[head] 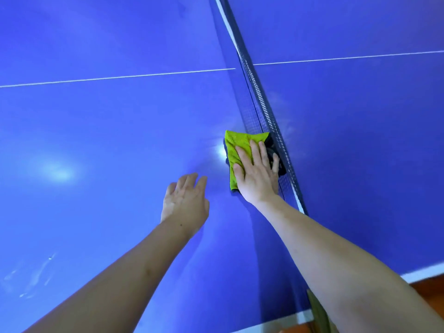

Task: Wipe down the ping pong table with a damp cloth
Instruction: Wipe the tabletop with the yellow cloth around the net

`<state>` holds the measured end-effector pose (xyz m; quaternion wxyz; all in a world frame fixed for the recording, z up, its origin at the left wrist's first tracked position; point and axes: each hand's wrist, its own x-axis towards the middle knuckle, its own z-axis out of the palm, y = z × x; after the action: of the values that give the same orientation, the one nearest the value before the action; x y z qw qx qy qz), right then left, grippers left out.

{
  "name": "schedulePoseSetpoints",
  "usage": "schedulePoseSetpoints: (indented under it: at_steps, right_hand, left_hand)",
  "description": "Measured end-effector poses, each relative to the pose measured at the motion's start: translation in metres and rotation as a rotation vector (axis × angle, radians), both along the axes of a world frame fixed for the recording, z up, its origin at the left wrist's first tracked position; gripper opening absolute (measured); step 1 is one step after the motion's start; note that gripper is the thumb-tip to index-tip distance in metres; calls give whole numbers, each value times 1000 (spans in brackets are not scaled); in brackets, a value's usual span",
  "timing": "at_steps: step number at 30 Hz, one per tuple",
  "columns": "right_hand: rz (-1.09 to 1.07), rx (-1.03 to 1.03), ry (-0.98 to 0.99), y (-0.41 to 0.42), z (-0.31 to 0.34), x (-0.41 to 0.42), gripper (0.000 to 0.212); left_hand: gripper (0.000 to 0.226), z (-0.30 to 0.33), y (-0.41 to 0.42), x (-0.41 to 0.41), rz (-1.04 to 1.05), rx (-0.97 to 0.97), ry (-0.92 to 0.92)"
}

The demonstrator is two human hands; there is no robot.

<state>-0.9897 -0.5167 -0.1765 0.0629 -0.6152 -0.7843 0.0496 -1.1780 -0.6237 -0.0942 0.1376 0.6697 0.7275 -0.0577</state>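
Note:
A blue ping pong table point(108, 121) fills the view, split by a dark net point(260, 102) running from the top middle down to the right. A folded yellow-green cloth point(236, 146) with a dark underside lies flat on the table right against the net. My right hand point(257, 173) presses on the cloth with straight, spread fingers. My left hand point(185, 200) hovers over or rests on the bare table to the left of the cloth, fingers relaxed and holding nothing.
A white centre line point(120, 76) crosses both halves of the table. The white-edged table border point(422, 272) runs along the lower right, with wooden floor point(430, 292) beyond it. Faint smears point(36, 277) mark the surface at lower left.

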Motion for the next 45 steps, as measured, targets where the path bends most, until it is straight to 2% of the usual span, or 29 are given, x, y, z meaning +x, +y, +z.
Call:
schedulePoseSetpoints:
  at_steps: [4,13,21,27,30,36,45]
  right_hand:
    - [-131,-11,-30,-32,-3,-28,58]
    - [-179,-91,-57,-95,3,-138,66]
    - [90,-64,-40,-178,-1,-347,60]
    - [431,8,-53,-234,-5,-460,54]
    - [563,35,-69,-242,-7,-459,51]
    - [788,106,-51,-227,-4,-396,49]
    - [600,108,6,-144,-3,-233,48]
  left_hand:
    - [54,-1,-18,-22,25,-6,-10]
    - [55,-3,-121,-142,140,3,-4]
    - [52,-3,-247,-291,335,-5,8]
    - [51,-8,-327,-362,483,-1,28]
    - [52,-8,-345,-369,509,-22,37]
    - [55,-2,-325,-337,462,-39,45]
    - [56,3,-224,-202,284,-46,45]
